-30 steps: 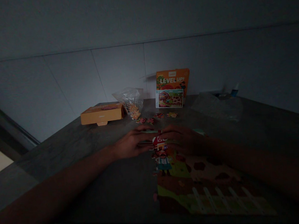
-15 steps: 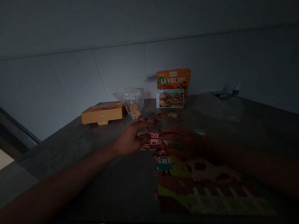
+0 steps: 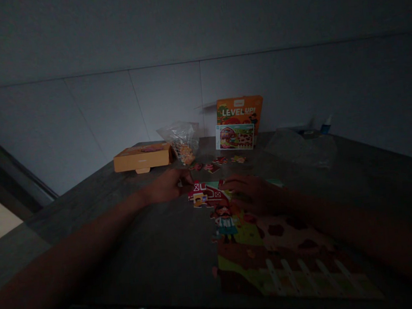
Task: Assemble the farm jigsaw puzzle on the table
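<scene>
My left hand (image 3: 169, 185) is closed in a pinch at the left edge of a red barn puzzle piece (image 3: 199, 199), which shows a white-framed window. That piece lies beside the upper left of the partly assembled jigsaw puzzle (image 3: 289, 257); whether the two interlock I cannot tell. The puzzle shows a farmer, a spotted cow and a white fence. My right hand (image 3: 253, 192) rests flat over the puzzle's upper part with fingers stretched out, hiding some of it.
Several loose puzzle pieces (image 3: 220, 160) lie beyond my hands. Behind them are a clear bag of pieces (image 3: 184, 146), an orange box (image 3: 142, 158), and a picture card (image 3: 235, 137) leaning on an upright "LEVEL UP!" box (image 3: 240, 109). A crumpled plastic bag (image 3: 301, 149) and small bottle (image 3: 325, 126) sit right.
My left hand has shifted left with the barn piece, uncovering another barn window on the puzzle. My right hand has hardly moved.
</scene>
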The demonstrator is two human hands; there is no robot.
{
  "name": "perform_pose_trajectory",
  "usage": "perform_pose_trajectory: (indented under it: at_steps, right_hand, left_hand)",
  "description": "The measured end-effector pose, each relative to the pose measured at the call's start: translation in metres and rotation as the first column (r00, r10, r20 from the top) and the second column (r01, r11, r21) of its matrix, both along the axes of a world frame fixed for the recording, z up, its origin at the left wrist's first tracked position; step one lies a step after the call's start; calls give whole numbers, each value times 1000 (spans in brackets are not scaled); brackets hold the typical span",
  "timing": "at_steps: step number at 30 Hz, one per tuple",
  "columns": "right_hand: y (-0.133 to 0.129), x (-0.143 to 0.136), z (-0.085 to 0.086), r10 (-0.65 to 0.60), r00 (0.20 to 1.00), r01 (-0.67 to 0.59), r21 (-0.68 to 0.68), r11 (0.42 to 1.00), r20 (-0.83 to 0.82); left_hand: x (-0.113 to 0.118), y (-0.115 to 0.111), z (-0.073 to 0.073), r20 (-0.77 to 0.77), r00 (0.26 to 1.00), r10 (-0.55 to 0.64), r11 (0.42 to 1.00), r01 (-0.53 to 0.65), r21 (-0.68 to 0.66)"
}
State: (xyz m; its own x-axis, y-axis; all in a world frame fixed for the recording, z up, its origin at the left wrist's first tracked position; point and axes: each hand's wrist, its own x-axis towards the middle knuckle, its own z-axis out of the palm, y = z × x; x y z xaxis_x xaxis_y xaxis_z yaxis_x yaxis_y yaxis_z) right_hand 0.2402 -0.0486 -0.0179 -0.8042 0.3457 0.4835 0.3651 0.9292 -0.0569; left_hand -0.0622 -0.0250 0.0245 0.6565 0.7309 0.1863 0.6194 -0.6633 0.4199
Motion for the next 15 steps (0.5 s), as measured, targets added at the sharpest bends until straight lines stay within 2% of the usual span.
perform_pose_trajectory:
  at_steps: [6, 15]
  right_hand:
    - [0, -1, 0, -1, 1000, 1, -6, 1000, -12]
    - [2, 1, -2, 8, 1000, -8, -24, 1000, -1]
  left_hand:
    - [4, -5, -4, -21, 998, -55, 998, 56, 22]
    - [12, -20, 4, -43, 987, -155, 988, 156, 22]
